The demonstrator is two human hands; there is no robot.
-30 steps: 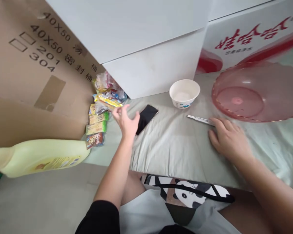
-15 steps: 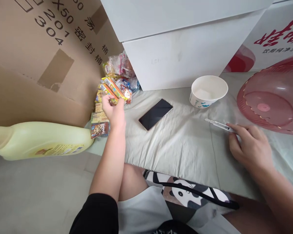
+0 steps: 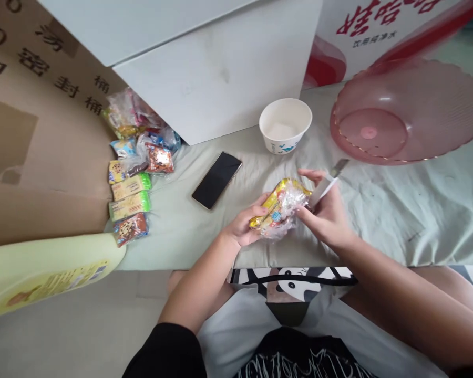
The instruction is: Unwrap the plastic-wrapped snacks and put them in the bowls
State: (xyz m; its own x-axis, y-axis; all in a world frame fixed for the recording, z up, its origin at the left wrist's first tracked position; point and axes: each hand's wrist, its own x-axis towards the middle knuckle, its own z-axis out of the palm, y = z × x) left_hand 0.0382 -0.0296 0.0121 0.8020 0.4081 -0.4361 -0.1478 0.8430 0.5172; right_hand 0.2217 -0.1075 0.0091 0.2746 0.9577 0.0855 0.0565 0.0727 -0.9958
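Observation:
My left hand (image 3: 247,223) is closed on a yellow snack packet (image 3: 281,205) with crinkled clear plastic, held just above the cloth. At the packet's right end is my right hand (image 3: 329,212), its thumb near or against the plastic; contact is hard to tell. A slim white utility knife (image 3: 324,190) is tucked in that right hand, its blade end pointing up and right. Behind the packet stands a white paper bowl (image 3: 286,126) with blue print. To the left, a dark-screened phone (image 3: 216,180) lies flat.
Several wrapped snacks (image 3: 130,189) lie along a cardboard box (image 3: 63,173) at left. A pale yellow bottle (image 3: 51,273) lies at the front left. White boxes (image 3: 213,79) stand behind, and a pink clear basin (image 3: 370,126) is at the right on the pale cloth (image 3: 402,210).
My left hand has brought the yellow packet from the snack pile to the middle. My right hand has lifted the knife from the right to the packet. The view has shifted right.

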